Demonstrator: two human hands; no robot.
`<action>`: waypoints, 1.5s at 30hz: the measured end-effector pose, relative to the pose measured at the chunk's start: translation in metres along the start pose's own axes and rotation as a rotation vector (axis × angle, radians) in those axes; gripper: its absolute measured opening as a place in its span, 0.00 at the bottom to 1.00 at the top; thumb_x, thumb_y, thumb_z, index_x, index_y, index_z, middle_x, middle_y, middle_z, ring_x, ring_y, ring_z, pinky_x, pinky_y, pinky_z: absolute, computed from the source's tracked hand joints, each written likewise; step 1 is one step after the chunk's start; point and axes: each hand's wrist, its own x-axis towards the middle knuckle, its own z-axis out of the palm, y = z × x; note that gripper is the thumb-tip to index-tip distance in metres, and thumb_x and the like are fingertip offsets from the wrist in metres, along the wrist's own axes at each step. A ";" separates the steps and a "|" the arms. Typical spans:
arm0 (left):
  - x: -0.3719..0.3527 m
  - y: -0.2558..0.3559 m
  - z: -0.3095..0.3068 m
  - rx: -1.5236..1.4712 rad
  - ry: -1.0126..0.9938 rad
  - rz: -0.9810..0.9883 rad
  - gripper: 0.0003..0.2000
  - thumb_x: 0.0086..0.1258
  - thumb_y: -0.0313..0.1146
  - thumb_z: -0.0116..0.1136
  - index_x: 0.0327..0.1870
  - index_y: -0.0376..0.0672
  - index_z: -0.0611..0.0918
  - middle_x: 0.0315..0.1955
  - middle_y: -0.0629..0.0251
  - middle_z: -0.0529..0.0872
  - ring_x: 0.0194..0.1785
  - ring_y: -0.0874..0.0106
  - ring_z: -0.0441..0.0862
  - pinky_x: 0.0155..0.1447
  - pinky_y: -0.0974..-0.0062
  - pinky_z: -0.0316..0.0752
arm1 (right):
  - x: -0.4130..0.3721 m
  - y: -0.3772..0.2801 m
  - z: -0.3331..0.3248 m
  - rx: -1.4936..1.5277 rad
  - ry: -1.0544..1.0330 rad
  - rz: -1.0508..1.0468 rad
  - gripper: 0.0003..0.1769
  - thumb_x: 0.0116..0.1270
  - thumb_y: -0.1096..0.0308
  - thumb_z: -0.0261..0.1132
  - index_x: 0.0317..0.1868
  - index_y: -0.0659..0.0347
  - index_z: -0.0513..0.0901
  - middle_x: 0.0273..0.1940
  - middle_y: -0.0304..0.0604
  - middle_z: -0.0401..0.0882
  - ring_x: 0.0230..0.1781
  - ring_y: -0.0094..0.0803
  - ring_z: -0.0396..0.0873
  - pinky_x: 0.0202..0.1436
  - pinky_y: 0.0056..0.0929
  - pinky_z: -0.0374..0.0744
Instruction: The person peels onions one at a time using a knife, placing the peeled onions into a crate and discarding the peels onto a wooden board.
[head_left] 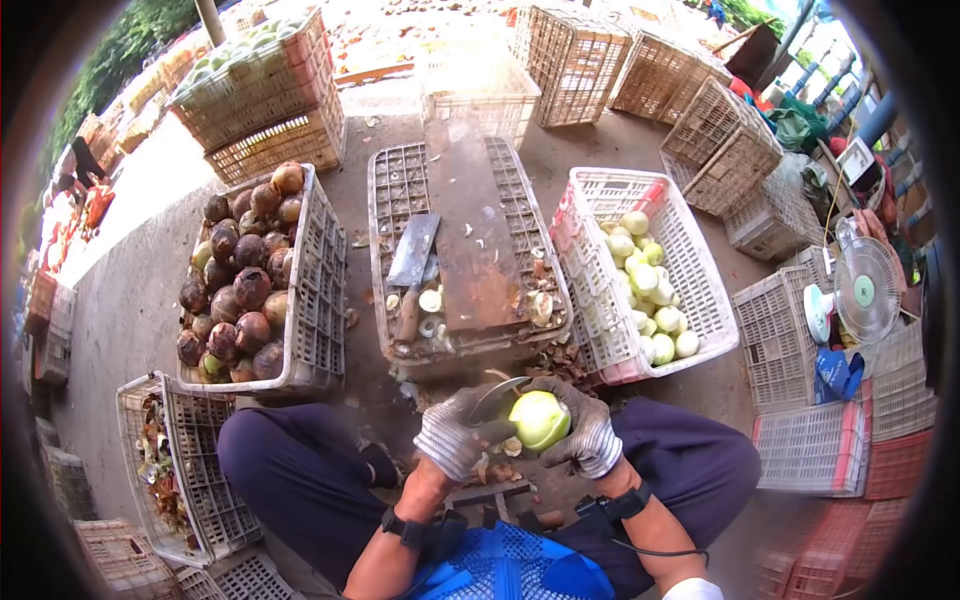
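My left hand point(456, 430), in a grey and white work glove, is closed around a curved knife point(496, 399); its handle is hidden in the glove. The blade is beside a round pale-green fruit point(540, 420) with a peeled-looking surface. My right hand point(588, 428), gloved too, wraps the fruit from the right side. Both hands are close together above my lap. Just beyond them, a cleaver point(413, 250) lies on an upturned crate point(382, 215), beside a worn wooden board point(480, 220).
Dark brown round fruits point(250, 290) fill a crate at left. A white crate point(690, 225) at right holds pale-green fruits point(655, 285). Scraps point(158, 470) lie in a crate by my left knee. A fan point(866, 288) stands on stacked crates at far right.
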 end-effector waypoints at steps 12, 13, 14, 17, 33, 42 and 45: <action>-0.002 -0.009 -0.001 0.081 0.034 0.017 0.12 0.57 0.27 0.60 0.43 0.37 0.83 0.30 0.52 0.86 0.32 0.63 0.84 0.37 0.68 0.77 | 0.012 0.018 0.013 0.600 -0.219 0.206 0.44 0.44 0.63 0.78 0.63 0.67 0.71 0.54 0.47 0.79 0.52 0.36 0.79 0.58 0.34 0.78; -0.002 -0.009 -0.001 0.087 0.020 0.011 0.12 0.57 0.27 0.60 0.43 0.37 0.83 0.30 0.52 0.86 0.32 0.62 0.84 0.37 0.67 0.77 | 0.013 0.032 0.008 0.592 -0.228 0.200 0.43 0.45 0.63 0.77 0.62 0.68 0.71 0.54 0.49 0.79 0.52 0.38 0.78 0.58 0.35 0.78; -0.001 -0.010 -0.001 0.127 0.024 0.058 0.13 0.56 0.26 0.60 0.43 0.38 0.83 0.31 0.49 0.85 0.33 0.58 0.84 0.37 0.65 0.77 | 0.013 0.039 0.006 0.584 -0.238 0.193 0.42 0.46 0.63 0.76 0.62 0.69 0.71 0.55 0.50 0.78 0.53 0.40 0.78 0.58 0.36 0.78; -0.001 -0.010 -0.001 0.181 -0.008 0.099 0.12 0.55 0.26 0.62 0.42 0.39 0.83 0.31 0.49 0.85 0.33 0.54 0.83 0.37 0.63 0.77 | 0.013 0.016 0.007 0.800 -0.287 0.362 0.42 0.40 0.67 0.70 0.60 0.74 0.72 0.51 0.54 0.79 0.49 0.45 0.81 0.57 0.40 0.79; 0.009 -0.032 -0.032 0.153 0.145 0.039 0.15 0.55 0.28 0.66 0.44 0.38 0.83 0.32 0.58 0.86 0.34 0.72 0.82 0.38 0.71 0.77 | -0.002 0.002 0.000 0.944 -0.342 0.460 0.62 0.30 0.60 0.74 0.69 0.78 0.56 0.47 0.62 0.80 0.41 0.57 0.82 0.46 0.50 0.83; 0.009 0.011 -0.012 -0.005 -0.169 -0.056 0.25 0.49 0.31 0.74 0.52 0.38 0.81 0.39 0.61 0.88 0.42 0.75 0.82 0.49 0.75 0.77 | 0.003 0.086 -0.031 0.407 -0.148 0.320 0.63 0.33 0.61 0.72 0.71 0.76 0.53 0.49 0.68 0.76 0.42 0.64 0.81 0.42 0.56 0.83; 0.010 -0.007 -0.008 0.063 -0.187 0.060 0.21 0.54 0.28 0.68 0.51 0.38 0.82 0.38 0.60 0.87 0.40 0.71 0.83 0.46 0.72 0.78 | -0.001 0.069 -0.022 0.487 -0.166 0.368 0.63 0.33 0.61 0.72 0.72 0.75 0.51 0.51 0.67 0.76 0.43 0.62 0.81 0.43 0.58 0.83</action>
